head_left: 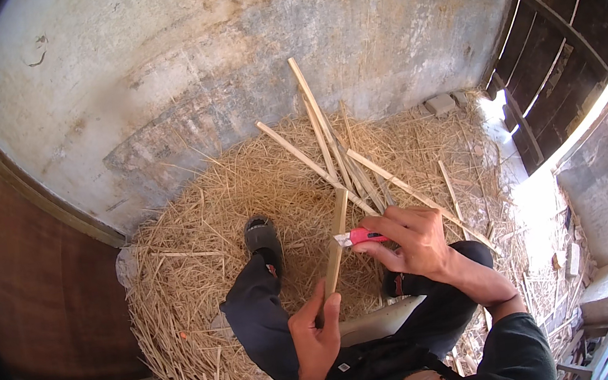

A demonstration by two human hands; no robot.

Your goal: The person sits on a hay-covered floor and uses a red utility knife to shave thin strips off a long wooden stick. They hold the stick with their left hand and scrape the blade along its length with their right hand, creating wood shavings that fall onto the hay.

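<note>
My left hand (316,338) is closed round the lower end of a flat, pale wooden strip (338,243), which points up and away from me between my knees. My right hand (410,239) grips a pink box cutter (367,235). The cutter's metal tip lies against or just over the strip's right edge, about halfway along; contact is hard to tell. Beyond my hands, several long split strips (316,120) lie crossed in a loose pile, some leaning on the wall.
Straw and shavings (201,278) cover the floor. A stained plaster wall (227,55) rises ahead. At the left is a brown panel (49,274); dark wooden boards (554,30) stand at the upper right. My shoe (261,237) rests in the straw, and bricks (440,104) sit by the wall.
</note>
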